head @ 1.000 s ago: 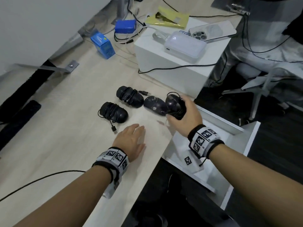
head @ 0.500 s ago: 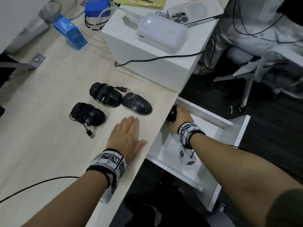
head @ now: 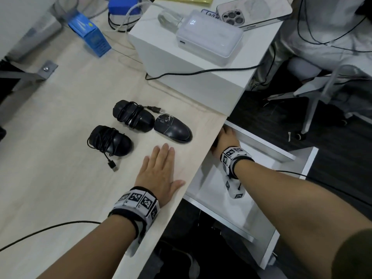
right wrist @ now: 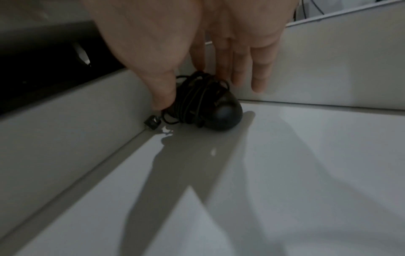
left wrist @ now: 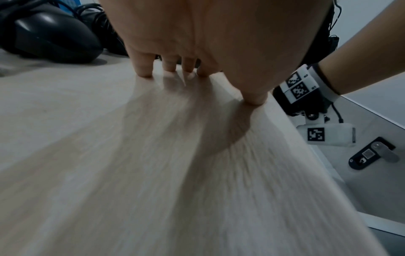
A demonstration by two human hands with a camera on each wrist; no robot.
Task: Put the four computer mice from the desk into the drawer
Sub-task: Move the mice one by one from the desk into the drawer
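Three black mice lie on the light wooden desk (head: 60, 178): two wrapped in their cables (head: 131, 117) (head: 109, 140), and a third, bare mouse (head: 173, 128) to their right. My left hand (head: 159, 168) rests flat and open on the desk just in front of them; the left wrist view shows my left hand (left wrist: 197, 74) with straight fingers (left wrist: 142, 69) on the wood beside one wrapped mouse (left wrist: 50, 39). My right hand (head: 226, 137) reaches into the open white drawer (head: 219, 216). There the fourth cable-wrapped mouse (right wrist: 219, 112) sits on the floor in the back corner, pinched by my right hand (right wrist: 192, 86) between thumb and first fingers.
A white box (head: 191, 63) stands behind the mice, carrying a white power bank (head: 209, 35) and a phone (head: 253, 13). A blue carton (head: 89, 34) lies at the back left. A black cable (head: 50, 228) crosses the desk's near left. A chair base (head: 322, 91) stands beyond the drawer.
My right hand carried one mouse from the desk edge down into the drawer and to its back corner. The left hand stayed flat on the desk.
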